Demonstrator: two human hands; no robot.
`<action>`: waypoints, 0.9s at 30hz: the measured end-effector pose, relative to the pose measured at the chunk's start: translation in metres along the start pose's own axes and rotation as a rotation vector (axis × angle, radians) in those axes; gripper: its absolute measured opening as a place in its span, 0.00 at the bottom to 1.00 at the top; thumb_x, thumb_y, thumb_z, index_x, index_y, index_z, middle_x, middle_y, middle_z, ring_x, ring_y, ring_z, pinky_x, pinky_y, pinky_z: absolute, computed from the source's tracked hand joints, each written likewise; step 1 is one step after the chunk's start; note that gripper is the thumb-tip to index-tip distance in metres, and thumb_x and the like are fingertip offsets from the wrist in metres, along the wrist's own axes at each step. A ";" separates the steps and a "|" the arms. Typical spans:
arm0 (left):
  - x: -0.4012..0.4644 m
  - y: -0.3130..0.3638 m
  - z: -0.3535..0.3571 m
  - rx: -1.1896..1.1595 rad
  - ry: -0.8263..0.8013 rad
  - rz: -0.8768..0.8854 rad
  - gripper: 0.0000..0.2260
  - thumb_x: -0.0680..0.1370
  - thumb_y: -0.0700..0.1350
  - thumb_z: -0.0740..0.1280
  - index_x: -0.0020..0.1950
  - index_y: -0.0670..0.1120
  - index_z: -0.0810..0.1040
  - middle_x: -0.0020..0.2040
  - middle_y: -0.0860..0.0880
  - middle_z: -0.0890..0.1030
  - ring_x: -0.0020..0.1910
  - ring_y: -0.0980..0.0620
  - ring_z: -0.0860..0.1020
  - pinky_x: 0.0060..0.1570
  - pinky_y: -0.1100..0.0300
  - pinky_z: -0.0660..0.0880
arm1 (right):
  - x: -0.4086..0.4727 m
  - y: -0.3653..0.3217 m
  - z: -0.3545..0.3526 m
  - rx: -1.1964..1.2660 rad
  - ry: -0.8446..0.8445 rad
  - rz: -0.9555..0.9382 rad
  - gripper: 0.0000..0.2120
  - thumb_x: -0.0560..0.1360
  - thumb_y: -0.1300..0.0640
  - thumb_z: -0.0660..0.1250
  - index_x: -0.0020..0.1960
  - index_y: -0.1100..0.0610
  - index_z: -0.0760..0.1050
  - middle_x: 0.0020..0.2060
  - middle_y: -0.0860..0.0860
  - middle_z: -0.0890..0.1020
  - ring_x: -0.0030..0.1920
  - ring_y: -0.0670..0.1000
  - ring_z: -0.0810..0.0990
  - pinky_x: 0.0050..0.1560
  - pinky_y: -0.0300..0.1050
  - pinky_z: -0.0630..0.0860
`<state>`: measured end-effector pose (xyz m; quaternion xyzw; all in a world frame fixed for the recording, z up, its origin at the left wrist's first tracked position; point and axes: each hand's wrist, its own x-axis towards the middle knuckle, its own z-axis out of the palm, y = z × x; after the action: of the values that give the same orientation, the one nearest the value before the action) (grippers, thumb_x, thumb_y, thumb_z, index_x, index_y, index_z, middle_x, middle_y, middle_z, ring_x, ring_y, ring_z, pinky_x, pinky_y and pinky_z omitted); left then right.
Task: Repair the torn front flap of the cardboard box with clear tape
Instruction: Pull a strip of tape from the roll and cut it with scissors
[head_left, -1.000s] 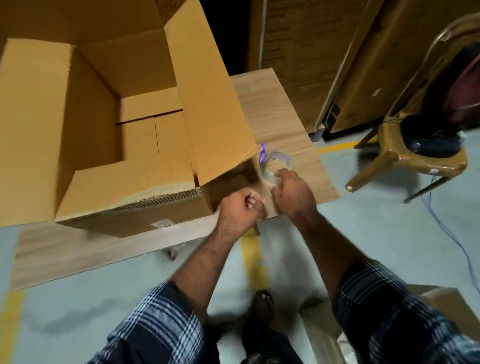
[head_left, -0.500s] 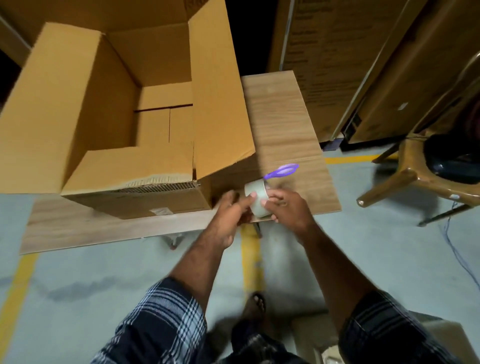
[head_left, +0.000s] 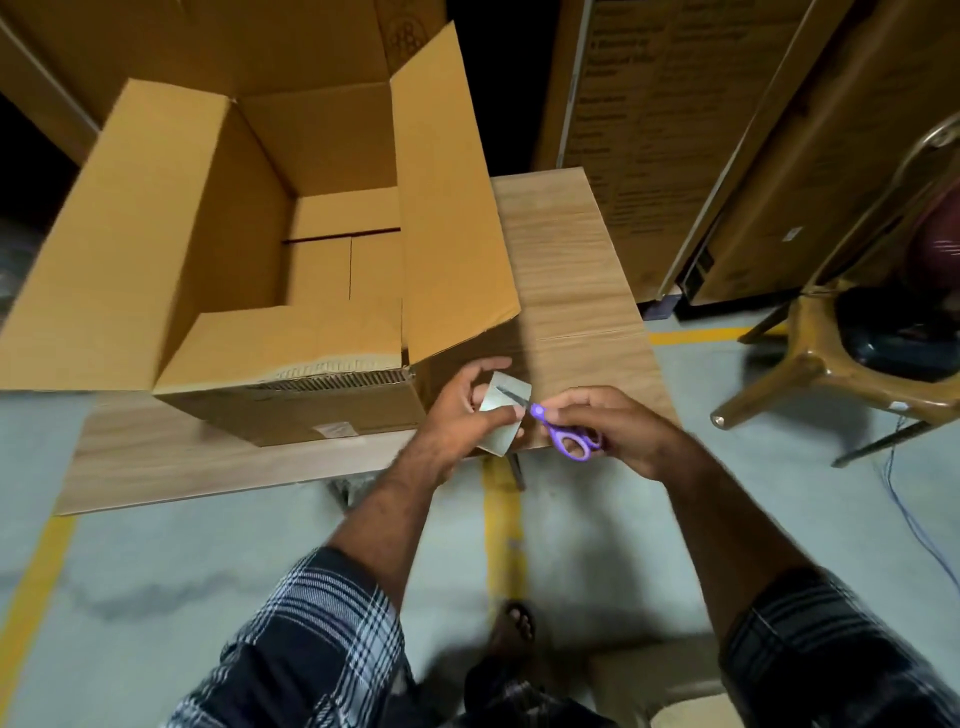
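The open cardboard box (head_left: 291, 291) stands on the left and middle of the wooden table (head_left: 571, 270), its torn front flap (head_left: 291, 345) folded inward along the near wall, ragged edge toward the table's near edge. Just right of the box's near right corner, the left hand (head_left: 462, 415) reaches forward from a plaid sleeve (head_left: 322, 639), fingers and thumb curled round the roll of clear tape (head_left: 501, 421) above the table's near edge. The right hand (head_left: 618, 431) pinches the purple scissors (head_left: 561, 434) by the handles, its blades pointing left, tips lying over the roll.
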<state>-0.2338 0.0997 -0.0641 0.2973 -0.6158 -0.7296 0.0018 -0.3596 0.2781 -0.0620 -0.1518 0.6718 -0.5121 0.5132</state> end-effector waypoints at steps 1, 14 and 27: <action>0.001 0.001 0.000 0.028 0.003 0.002 0.26 0.75 0.33 0.75 0.68 0.52 0.75 0.50 0.47 0.87 0.43 0.45 0.86 0.44 0.52 0.84 | 0.003 -0.003 0.003 -0.070 -0.013 -0.020 0.07 0.79 0.56 0.71 0.54 0.58 0.84 0.44 0.54 0.87 0.41 0.47 0.82 0.42 0.39 0.77; 0.024 0.009 0.025 -0.154 0.156 -0.269 0.05 0.73 0.33 0.73 0.45 0.41 0.80 0.43 0.28 0.82 0.32 0.40 0.81 0.39 0.44 0.80 | 0.025 0.040 0.033 -0.932 0.666 -0.489 0.11 0.75 0.52 0.56 0.48 0.56 0.74 0.43 0.55 0.78 0.44 0.61 0.76 0.45 0.57 0.75; 0.042 -0.021 0.025 -0.143 0.286 -0.262 0.09 0.76 0.34 0.73 0.52 0.44 0.78 0.48 0.41 0.85 0.37 0.40 0.86 0.35 0.49 0.83 | 0.102 0.066 0.000 -0.780 0.719 0.005 0.14 0.76 0.61 0.64 0.61 0.58 0.77 0.57 0.61 0.77 0.60 0.65 0.76 0.59 0.58 0.75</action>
<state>-0.2715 0.1117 -0.0991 0.4745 -0.5121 -0.7158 0.0154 -0.3824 0.2323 -0.1717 -0.1449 0.9463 -0.2425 0.1571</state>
